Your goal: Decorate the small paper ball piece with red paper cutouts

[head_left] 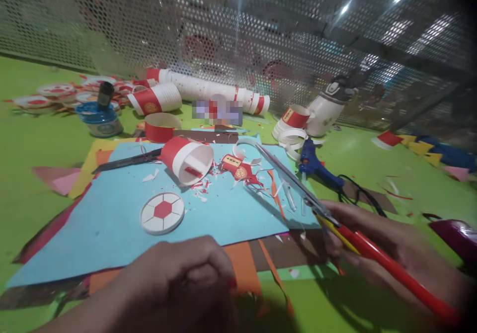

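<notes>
My right hand (395, 248) is wrapped round scissors (309, 199) with long silver blades and red and yellow handles. The blades point up and left, above the sheet of light blue paper (112, 223). My left hand (194, 268) is near the front edge of that sheet, its fingers curled; a small red bit shows at the fingertips, too hidden to name. Beyond it lies a white paper disc (177, 218) with a red hexagon and drawn lines. Farther back a cut red-and-white paper cup (177, 156) rests on its side among paper scraps (242, 171).
A blue glue gun (316, 166) with a black cord lies to the right. At the back are stacked paper cups (208, 89), a white jug (328, 107) and a blue-lidded jar (99, 119). A dark-bladed tool (126, 161) lies left of the cut cup. Mesh (231, 30) stands behind.
</notes>
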Available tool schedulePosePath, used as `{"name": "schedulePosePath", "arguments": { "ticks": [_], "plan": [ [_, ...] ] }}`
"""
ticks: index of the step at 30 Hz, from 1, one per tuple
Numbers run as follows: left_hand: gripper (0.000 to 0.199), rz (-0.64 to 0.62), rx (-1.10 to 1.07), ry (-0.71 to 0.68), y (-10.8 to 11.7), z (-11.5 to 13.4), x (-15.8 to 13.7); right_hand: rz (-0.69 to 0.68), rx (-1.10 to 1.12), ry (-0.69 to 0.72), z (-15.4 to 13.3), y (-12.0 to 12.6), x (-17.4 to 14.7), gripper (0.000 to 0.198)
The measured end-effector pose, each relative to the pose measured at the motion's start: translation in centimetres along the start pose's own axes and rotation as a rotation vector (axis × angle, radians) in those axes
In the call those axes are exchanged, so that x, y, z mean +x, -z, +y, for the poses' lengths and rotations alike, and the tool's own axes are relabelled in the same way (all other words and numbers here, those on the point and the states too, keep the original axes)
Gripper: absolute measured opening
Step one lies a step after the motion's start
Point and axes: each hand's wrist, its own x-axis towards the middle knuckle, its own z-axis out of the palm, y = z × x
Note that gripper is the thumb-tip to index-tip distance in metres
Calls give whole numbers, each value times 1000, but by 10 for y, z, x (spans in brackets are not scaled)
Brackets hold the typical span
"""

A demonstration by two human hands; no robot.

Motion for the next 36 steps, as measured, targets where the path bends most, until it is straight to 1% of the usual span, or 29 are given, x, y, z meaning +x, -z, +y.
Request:
{"name": "schedulePosePath", "arguments": {
  "ticks": [1, 3, 5, 6, 7, 9, 11, 13, 15, 18, 24, 28, 32, 36],
  "plan": [
    [24, -23, -60, -37, -2, 5, 2, -6, 14, 33, -2, -1, 0, 54],
    [23, 37, -120, -112, -3, 16, 4, -39, 67, 83, -6, -2, 0, 58],
    [17, 110, -116, -182, -3, 26, 5, -97, 82, 89, -9, -4, -1, 60],
    [15, 128, -123, -181, -3, 29, 5, -120, 60, 80, -11, -5, -2, 59],
    [14, 153, -141, -208, -2, 32, 4, -146, 20, 71, -13, -5, -3, 58],
    [16, 179, -163, -248, -1, 34, 3, -190, -84, 49, -17, -6, -6, 55],
    [18, 190, -165, -274, -1, 33, 3, -215, -194, 16, -21, -6, -9, 59],
    [17, 191, -159, -279, -1, 31, 4, -233, -291, -30, -25, -6, -13, 67],
    [18, 184, -153, -273, -2, 29, 5, -253, -339, -45, -29, -7, -17, 69],
    [18, 184, -140, -269, -3, 29, 5, -269, -314, 9, -36, -9, -22, 65],
    [17, 143, -136, -278, -4, 29, 3, -216, -307, 69, -43, -20, -25, 65],
    [14, 135, -119, -249, -5, 28, 4, -207, -291, 138, -39, -23, -22, 64],
    [10, 113, -135, -256, -6, 29, 3, -179, -319, 158, -34, -22, -20, 63],
    [14, 102, -152, -230, -7, 30, 4, -209, -336, 158, -32, -23, -18, 52]
  ]
}}
